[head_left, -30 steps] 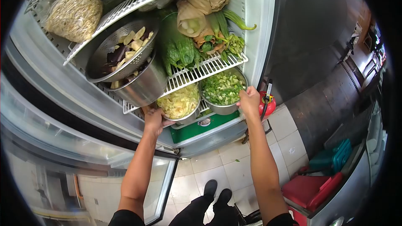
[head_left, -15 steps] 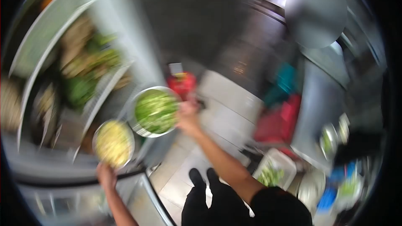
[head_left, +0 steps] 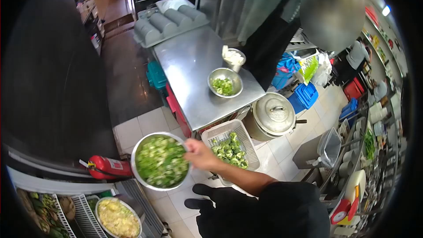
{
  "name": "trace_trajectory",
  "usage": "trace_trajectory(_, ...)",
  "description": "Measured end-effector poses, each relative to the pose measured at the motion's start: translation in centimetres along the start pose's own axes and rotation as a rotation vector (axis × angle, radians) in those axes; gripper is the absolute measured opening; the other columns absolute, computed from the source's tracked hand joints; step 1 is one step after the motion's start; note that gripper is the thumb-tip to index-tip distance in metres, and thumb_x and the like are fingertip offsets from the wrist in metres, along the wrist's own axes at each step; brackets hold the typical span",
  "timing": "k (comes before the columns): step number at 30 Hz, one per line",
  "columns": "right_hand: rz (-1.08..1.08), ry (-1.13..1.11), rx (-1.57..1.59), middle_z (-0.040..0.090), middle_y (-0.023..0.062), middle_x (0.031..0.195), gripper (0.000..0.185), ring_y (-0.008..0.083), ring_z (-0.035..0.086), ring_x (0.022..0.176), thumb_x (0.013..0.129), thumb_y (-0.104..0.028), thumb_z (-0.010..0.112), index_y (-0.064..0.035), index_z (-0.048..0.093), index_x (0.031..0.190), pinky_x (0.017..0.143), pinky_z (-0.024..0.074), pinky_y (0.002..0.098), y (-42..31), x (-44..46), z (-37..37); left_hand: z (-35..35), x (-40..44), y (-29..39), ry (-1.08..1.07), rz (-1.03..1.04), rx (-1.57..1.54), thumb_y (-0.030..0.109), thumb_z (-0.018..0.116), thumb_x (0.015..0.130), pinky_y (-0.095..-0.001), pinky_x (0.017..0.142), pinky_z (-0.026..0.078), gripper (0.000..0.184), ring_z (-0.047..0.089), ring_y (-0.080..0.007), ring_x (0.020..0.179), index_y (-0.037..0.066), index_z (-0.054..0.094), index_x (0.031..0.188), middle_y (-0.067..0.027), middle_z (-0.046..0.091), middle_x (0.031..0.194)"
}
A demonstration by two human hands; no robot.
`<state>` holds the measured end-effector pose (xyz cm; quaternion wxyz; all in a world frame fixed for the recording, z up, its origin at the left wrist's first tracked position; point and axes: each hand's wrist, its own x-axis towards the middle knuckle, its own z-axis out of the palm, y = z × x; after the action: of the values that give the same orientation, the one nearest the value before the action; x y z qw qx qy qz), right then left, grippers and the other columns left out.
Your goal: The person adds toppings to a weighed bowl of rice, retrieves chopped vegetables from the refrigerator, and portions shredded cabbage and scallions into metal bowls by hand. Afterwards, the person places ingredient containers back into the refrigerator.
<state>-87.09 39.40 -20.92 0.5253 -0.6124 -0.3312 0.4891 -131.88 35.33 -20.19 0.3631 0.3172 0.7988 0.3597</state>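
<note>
My right hand grips the rim of a round metal bowl, holding it above the floor. Chopped green vegetables fill this bowl. At the bottom left, a second bowl with pale yellow chopped food is at the opening of a fridge, beside a white wire rack. My left hand is out of view.
A steel table carries a bowl of greens and a container of white pieces. Below stand a broccoli crate and a lidded pot. A fire extinguisher is at left. A person stands beyond.
The view has swung right toward the steel table. My right hand still holds the bowl of greens. My left hand, earlier on the yellow food's bowl, has left view.
</note>
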Motion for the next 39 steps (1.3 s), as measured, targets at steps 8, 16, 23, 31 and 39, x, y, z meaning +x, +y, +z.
trace_trajectory(8,-0.194,0.689,0.256,0.049,-0.0008,0.058,0.019,0.0066,0.044,0.038,0.075,0.006,0.051,-0.0111,0.044,0.074,0.033,0.0351,0.0201,-3.8,-7.9,-20.5,19.1,-3.5,9.6,-0.687,0.081,-0.477,0.003,0.051,0.075,-0.0230,0.040,0.046,0.016,0.053,-0.0086,0.059,0.003,0.055,0.091,-0.0025,0.057,0.078)
trace_trajectory(16,-0.369,0.976,0.241,0.049,0.0017,0.056,0.009,0.0081,0.043,0.036,0.078,-0.001,0.050,-0.0083,0.044,0.078,0.032,0.0314,0.0199,-2.2,-4.0,-34.2,34.8,-4.0,17.4,-0.878,0.199,-0.447,0.005,0.052,0.080,-0.0264,0.042,0.051,0.001,0.050,-0.0094,0.056,0.006,0.052,0.081,-0.0016,0.053,0.071)
trace_trajectory(23,-0.351,0.951,0.397,0.050,0.0008,0.060,0.012,0.0085,0.047,0.038,0.081,-0.002,0.050,-0.0108,0.043,0.078,0.034,0.0320,0.0196,1.5,0.5,-38.2,43.6,-4.7,24.1,-0.895,0.209,-0.458,0.003,0.049,0.081,-0.0334,0.051,0.061,0.014,0.064,-0.0224,0.063,-0.010,0.047,0.084,-0.0158,0.059,0.081)
trace_trajectory(31,-0.290,0.897,0.385,0.050,0.0005,0.061,0.013,0.0078,0.046,0.039,0.082,-0.003,0.053,-0.0108,0.043,0.079,0.035,0.0339,0.0194,0.1,3.5,-38.8,50.5,-4.4,28.6,-0.926,0.183,-0.466,0.002,0.047,0.081,-0.0356,0.052,0.061,0.015,0.063,-0.0272,0.066,-0.013,0.045,0.085,-0.0210,0.057,0.086)
trace_trajectory(39,-0.223,0.731,0.200,0.050,0.0000,0.060,0.018,0.0081,0.048,0.041,0.088,-0.019,0.057,-0.0112,0.046,0.078,0.034,0.0345,0.0198,-2.0,6.3,-39.1,55.8,-2.8,31.1,-0.990,0.154,-0.462,0.006,0.053,0.084,-0.0402,0.064,0.061,0.013,0.057,-0.0168,0.061,-0.004,0.048,0.079,-0.0063,0.047,0.072)
